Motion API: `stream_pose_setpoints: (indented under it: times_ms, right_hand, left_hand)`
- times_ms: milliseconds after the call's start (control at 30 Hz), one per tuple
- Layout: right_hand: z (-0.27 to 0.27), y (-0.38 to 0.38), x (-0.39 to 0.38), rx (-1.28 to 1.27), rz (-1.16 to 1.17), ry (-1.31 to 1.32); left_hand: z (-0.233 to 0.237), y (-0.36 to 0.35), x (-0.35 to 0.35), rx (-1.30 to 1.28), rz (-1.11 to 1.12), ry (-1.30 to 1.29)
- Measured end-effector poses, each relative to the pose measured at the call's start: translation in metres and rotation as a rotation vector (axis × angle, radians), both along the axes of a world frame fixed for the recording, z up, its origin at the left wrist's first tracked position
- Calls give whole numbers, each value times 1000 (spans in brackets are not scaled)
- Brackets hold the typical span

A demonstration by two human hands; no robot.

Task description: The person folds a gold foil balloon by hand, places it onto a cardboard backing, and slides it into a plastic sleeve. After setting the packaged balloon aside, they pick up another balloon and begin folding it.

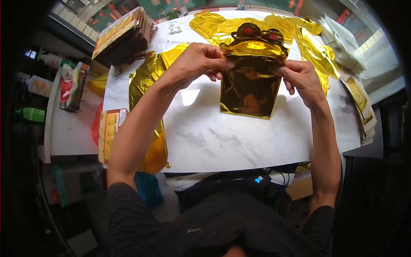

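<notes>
Both hands hold up a folded gold foil balloon (250, 85) above the white marble-patterned table (205, 145). Its lower part hangs as a flat, shiny dark-gold panel, and its upper edge is bunched, with red spots showing. My left hand (204, 62) pinches the balloon's upper left edge between thumb and fingers. At the upper right edge, my right hand (302, 77) grips it the same way. More flat gold foil (214, 28) lies spread behind it. Under and beside my left forearm lies another piece of gold foil (147, 79).
A stack of printed card packets (124, 34) stands at the back left, with another packet (112, 124) at the left edge. Clear plastic bags (342, 43) and a pile of gold-faced packets (361, 107) lie on the right. A side shelf (70, 132) adjoins the table's left.
</notes>
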State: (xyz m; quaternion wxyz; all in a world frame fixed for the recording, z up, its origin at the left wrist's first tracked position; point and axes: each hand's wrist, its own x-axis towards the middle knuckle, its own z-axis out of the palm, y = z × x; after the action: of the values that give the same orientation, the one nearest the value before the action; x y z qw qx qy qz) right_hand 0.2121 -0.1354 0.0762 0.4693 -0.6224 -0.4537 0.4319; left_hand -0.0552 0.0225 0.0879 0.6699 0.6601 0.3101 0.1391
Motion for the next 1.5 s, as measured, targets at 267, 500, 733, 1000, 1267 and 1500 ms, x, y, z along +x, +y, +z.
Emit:
stream_pose_setpoints:
  times_ms: [267, 500, 733, 1000, 1267, 1500]
  right_hand:
    - [22, -50, -32, 861, 228, -819]
    - [-33, -113, -57, 874, 346, -921]
    - [-52, -149, -65, 736, 379, -980]
    - [-60, -156, -61, 674, 358, -932]
    - [-59, -161, -65, 639, 321, -910]
    - [-59, -166, -65, 650, 322, -915]
  left_hand:
    - [17, -70, -61, 1038, 29, -296]
    - [-40, -147, -94, 1220, -34, -195]
    - [-65, -174, -97, 1299, -106, -138]
    - [-70, -186, -100, 1358, -191, -150]
    - [-71, -192, -99, 1356, -200, -149]
    - [-72, -195, -102, 1354, -196, -93]
